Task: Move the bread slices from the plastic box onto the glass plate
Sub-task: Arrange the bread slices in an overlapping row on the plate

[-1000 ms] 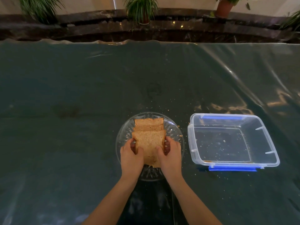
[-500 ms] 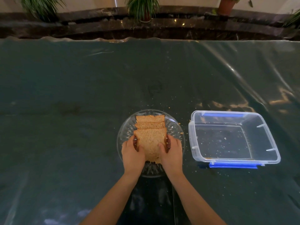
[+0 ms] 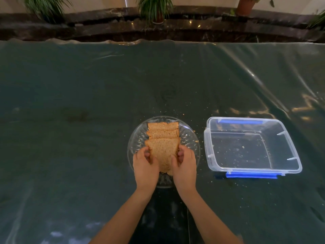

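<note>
Three brown bread slices overlap in a row on the round glass plate (image 3: 190,138). The nearest slice (image 3: 163,150) lies on top, toward me. My left hand (image 3: 145,166) pinches its left edge and my right hand (image 3: 185,165) pinches its right edge, with both thumbs on the slice. Two further slices (image 3: 163,130) show behind it. To the right of the plate stands the clear plastic box (image 3: 288,155) with blue clips, holding only crumbs.
A dark green plastic sheet (image 3: 79,111) covers the table, with crumbs scattered around the plate and box. Potted plants (image 3: 154,9) stand on a dark stone ledge beyond the table's far edge.
Both hands have stayed on the nearest slice's edges and closed in slightly, easing it a little toward me on the plate. The box has not moved.
</note>
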